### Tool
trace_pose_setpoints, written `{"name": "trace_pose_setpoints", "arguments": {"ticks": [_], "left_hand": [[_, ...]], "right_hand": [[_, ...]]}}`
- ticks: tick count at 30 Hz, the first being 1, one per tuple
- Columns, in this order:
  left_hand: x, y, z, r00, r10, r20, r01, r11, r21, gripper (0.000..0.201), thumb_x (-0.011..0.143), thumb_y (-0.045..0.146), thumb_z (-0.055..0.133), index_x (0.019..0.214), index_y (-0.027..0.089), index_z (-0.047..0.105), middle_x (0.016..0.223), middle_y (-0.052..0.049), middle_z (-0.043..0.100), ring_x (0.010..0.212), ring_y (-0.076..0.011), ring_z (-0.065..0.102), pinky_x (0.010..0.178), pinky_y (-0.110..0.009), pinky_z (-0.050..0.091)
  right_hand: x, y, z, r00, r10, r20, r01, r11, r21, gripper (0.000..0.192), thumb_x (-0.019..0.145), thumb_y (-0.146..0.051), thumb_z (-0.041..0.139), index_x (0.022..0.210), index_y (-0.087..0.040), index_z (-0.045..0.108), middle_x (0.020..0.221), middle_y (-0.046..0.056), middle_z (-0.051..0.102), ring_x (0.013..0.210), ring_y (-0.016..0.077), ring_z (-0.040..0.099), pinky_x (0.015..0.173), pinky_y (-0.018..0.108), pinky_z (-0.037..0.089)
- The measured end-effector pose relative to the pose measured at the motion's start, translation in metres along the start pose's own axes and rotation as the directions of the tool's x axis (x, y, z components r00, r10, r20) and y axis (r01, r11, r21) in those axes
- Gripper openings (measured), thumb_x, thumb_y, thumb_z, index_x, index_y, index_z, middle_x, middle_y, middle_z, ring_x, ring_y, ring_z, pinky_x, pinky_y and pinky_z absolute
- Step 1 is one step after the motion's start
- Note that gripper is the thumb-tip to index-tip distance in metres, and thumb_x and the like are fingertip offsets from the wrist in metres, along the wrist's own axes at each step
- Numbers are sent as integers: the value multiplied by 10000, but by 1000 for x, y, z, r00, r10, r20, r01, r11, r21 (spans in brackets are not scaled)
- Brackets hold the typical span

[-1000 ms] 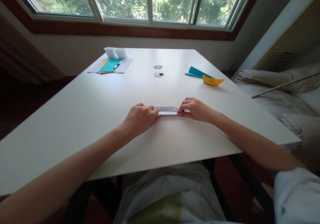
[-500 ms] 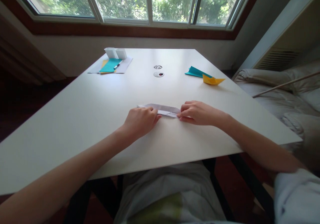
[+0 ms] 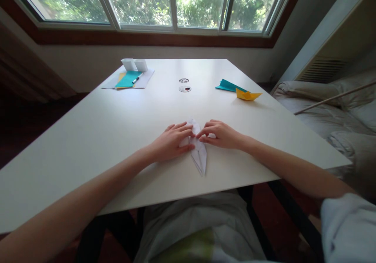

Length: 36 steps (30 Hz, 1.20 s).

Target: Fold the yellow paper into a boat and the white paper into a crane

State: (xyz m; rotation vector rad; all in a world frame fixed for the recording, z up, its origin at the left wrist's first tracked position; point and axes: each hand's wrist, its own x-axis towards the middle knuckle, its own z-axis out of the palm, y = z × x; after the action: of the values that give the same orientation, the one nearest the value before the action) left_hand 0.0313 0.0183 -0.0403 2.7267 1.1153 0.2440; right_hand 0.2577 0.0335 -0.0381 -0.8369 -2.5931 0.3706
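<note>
Two hands on one folded white paper (image 3: 199, 156) near the front edge of the white table (image 3: 96, 137); the paper runs lengthwise toward the person, point nearest them. Left hand (image 3: 172, 141) lies flat, fingers spread, pressing its left side; right hand (image 3: 221, 134) has fingers loosely curled, fingertips on its upper right part. Nothing grasped, both just pressing. Far right: teal paper (image 3: 227, 85) touching a yellow paper boat (image 3: 247, 95). Far left: teal sheet (image 3: 127, 79) with pen (image 3: 136, 78) on a white sheet, two white boxes (image 3: 135, 64) behind. Two round table holes (image 3: 184, 85) mid-back. Space between the hands and these things is open tabletop.
</note>
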Motion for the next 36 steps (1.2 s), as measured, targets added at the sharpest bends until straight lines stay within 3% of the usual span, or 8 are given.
{"name": "trace_pose_setpoints", "arguments": {"ticks": [5,11,16,22,28,32,36], "left_hand": [[2,4,2,989,-97,-113,99,995,15,303,873,447,428,1025,270,622,1257,-40,557,1221,-252,432,985,-443,338],[7,11,10,949,-217,-228,225,974,9,253,853,421,468,934,229,611,1161,-42,612,1261,-278,373,970,-449,341],[7,6,10,886,-362,-289,382,924,13,483,756,573,538,1050,195,603,1126,-107,592,1186,-307,408,934,-474,342],[8,2,12,894,-353,-276,354,934,-50,423,761,546,550,1022,232,659,1079,-79,608,1128,-283,442,905,-449,346],[10,1,12,879,-375,-293,350,927,-137,339,737,476,605,969,237,668,1029,-62,633,1083,-271,473,889,-430,350],[12,3,8,873,-430,-229,378,894,-239,275,711,422,639,900,224,667,995,-47,645,1049,-260,492,884,-400,364],[12,1,6,888,-411,-205,348,894,-282,166,714,379,640,792,237,677,934,-23,653,1026,-244,495,882,-376,363]], "right_hand": [[3,-2,8,994,94,-48,-91,994,61,148,820,-283,591,796,-186,701,739,39,652,728,145,544,705,261,411],[6,3,12,985,162,-61,-159,986,58,118,804,-286,595,825,-199,671,744,18,634,745,148,538,754,284,404],[6,13,15,936,334,-113,-336,942,0,556,684,-483,675,1122,-157,570,914,76,611,866,215,539,774,344,413],[6,13,15,902,424,-79,-425,905,-3,612,668,-569,651,1134,-177,593,929,75,625,904,239,534,808,369,400],[7,8,13,895,437,-93,-430,899,86,494,652,-468,703,1039,-184,588,911,56,616,868,213,533,737,326,400],[7,4,12,901,422,-105,-405,902,152,375,644,-360,720,931,-184,557,891,35,598,823,183,519,682,285,386],[8,2,11,923,379,-60,-363,912,190,197,685,-315,678,775,-184,560,809,6,596,744,142,503,643,250,364]]}}
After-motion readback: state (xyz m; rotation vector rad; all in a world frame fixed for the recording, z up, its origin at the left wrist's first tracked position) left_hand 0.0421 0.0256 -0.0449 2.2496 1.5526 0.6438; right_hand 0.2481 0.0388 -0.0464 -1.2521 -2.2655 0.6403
